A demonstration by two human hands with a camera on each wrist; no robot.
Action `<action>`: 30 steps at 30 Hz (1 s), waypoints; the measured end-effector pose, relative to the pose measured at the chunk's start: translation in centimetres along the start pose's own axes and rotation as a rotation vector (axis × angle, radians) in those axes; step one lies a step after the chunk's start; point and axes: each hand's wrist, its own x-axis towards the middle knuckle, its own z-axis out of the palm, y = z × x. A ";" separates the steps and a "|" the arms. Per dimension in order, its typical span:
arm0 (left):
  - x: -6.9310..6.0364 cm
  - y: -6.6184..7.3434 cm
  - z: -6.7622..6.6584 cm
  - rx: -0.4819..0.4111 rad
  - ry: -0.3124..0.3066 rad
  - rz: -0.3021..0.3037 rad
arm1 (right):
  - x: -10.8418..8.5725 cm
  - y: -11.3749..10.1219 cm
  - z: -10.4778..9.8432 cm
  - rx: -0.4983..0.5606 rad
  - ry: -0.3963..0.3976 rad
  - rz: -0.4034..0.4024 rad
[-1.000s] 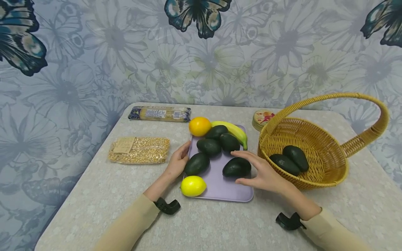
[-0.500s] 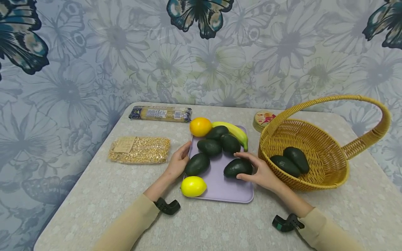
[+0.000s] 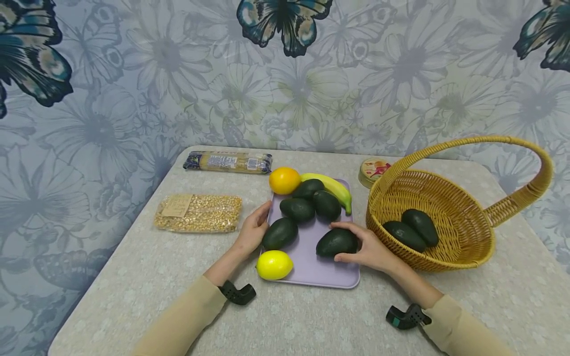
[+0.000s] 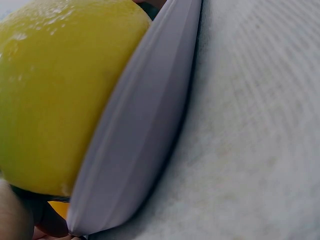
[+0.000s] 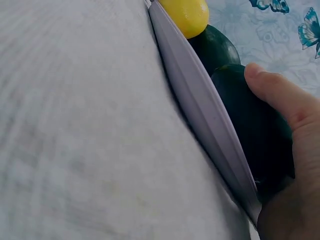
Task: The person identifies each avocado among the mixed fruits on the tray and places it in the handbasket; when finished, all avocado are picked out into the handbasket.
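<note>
- Gripping the near-right avocado point(image 3: 335, 244) within the tray point(image 3: 307, 264), the right hand point(image 3: 373, 251) has its thumb along the near side and its fingers round the far side. The smooth skin could slip if the hold, mostly on one end, proves too shallow.
- At the tray's left rim, the left hand point(image 3: 250, 232) rests its fingers; whether they curl under it I cannot tell. Pushing unevenly there could slide or tip the tray.
- Just inside that rim lies the left-side avocado point(image 3: 280, 233). In the tray's near-left corner, the lemon point(image 3: 274, 265) sits close to the edge and could roll off if jolted.
- Towards the tray's far end, the clustered avocados point(image 3: 297, 210) could shift if the right fingers knock them.
- At its far-left corner is the orange point(image 3: 285, 180), beside the banana point(image 3: 331, 188); a bump might dislodge either.
- Right of the tray, the basket point(image 3: 483, 247) holds two avocados point(image 3: 420, 227); the right arm, passing near, could nudge it.
- Left of the tray is the bag of kernels point(image 3: 209, 213); beyond, on the surface point(image 3: 311, 319), are the pasta packet point(image 3: 228, 161) and the tin point(image 3: 373, 170).
</note>
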 end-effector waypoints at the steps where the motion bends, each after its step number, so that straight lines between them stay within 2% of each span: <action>1: 0.0 0.0 0.0 -0.003 0.001 0.000 | 0.0 0.0 0.0 -0.002 -0.004 -0.005; 7: -0.2 0.2 0.0 -0.010 0.005 0.002 | 0.2 0.2 -0.4 0.027 -0.038 -0.061; 10: -0.1 0.2 0.0 -0.007 0.007 -0.001 | 0.2 -0.5 -1.2 0.077 -0.069 -0.130; 13: 0.1 -0.1 0.0 -0.009 0.002 -0.002 | -0.1 -2.4 -2.5 0.145 -0.093 -0.217; 16: 0.6 -1.1 -0.1 -0.029 -0.001 -0.003 | -0.6 -4.6 -4.3 0.154 -0.082 -0.290; 18: 0.9 -1.9 0.0 -0.032 0.003 -0.002 | -1.1 -5.8 -5.7 0.151 -0.064 -0.309; 21: 1.3 -2.9 0.1 -0.027 0.015 -0.005 | -2.1 -6.3 -8.2 0.105 -0.028 -0.286; 24: 1.4 -3.3 0.1 -0.014 0.027 0.001 | -3.4 -5.4 -11.0 0.028 0.018 -0.226; 26: 1.4 -3.4 0.2 -0.010 0.037 0.009 | -4.4 -4.6 -12.7 -0.044 0.048 -0.157; 30: 1.4 -3.5 0.2 -0.007 0.045 0.031 | -6.5 -3.3 -15.5 -0.157 0.092 0.060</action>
